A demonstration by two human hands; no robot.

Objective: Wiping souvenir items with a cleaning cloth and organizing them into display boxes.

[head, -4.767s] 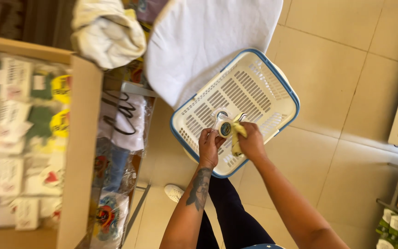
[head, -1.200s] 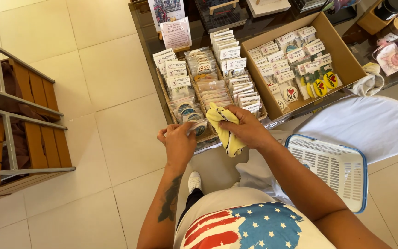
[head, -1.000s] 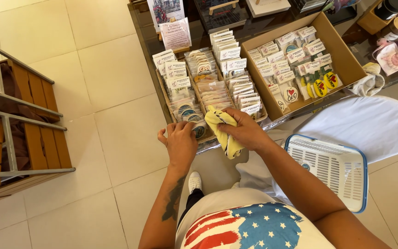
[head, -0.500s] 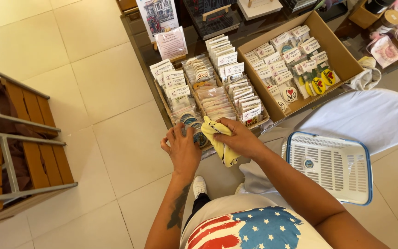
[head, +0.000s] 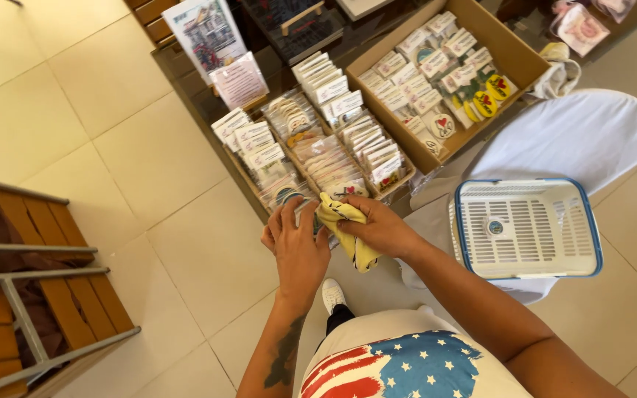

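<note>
Standing over a low display surface [head: 186, 81] of packaged trinkets, the person works both hands at its near edge. The left hand [head: 296, 247], fingers loosely curled, holds a small round item [head: 289, 197]. Just to its right, the right hand [head: 381, 228] grips a yellow cloth [head: 348, 232], hanging down toward the body. A white basket [head: 525, 228] sits farther right.
</note>
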